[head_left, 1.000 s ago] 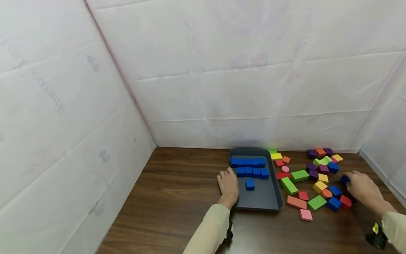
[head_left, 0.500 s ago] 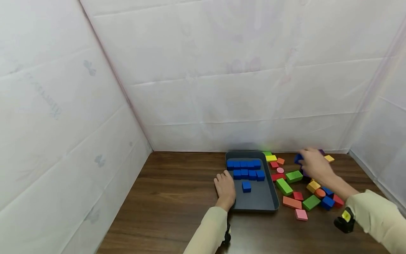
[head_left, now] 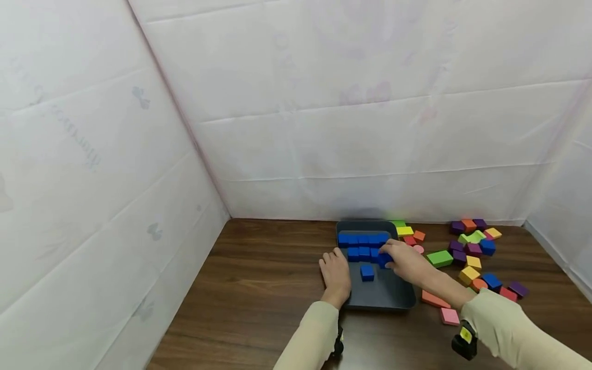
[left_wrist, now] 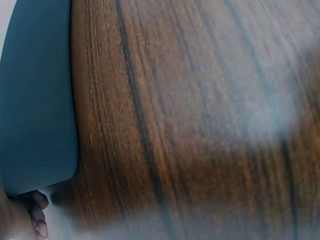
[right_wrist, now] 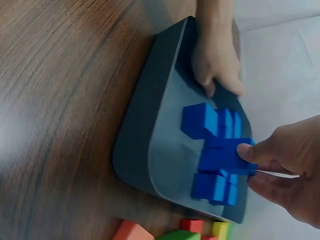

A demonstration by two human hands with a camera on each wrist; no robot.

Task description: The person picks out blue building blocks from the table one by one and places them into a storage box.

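A: Right hand (head_left: 407, 262) state?

B: My thumb and fingers (right_wrist: 248, 150) are pinched on a blue block (right_wrist: 227, 156), held over the tray (head_left: 388, 293) at the right end of the second blue row (head_left: 365, 253). The block lies level, its long axis along that row.

A: Which way is the open spot?

B: I judge it directly below the block, beside the row's last cube. A lone blue cube (head_left: 367, 272) sits nearer me on the tray floor.

A: Left hand (head_left: 335, 272)?

B: Fingers curled over the tray's left rim. The loose coloured blocks (head_left: 472, 252) lie right of the tray on the surface (head_left: 259, 288).
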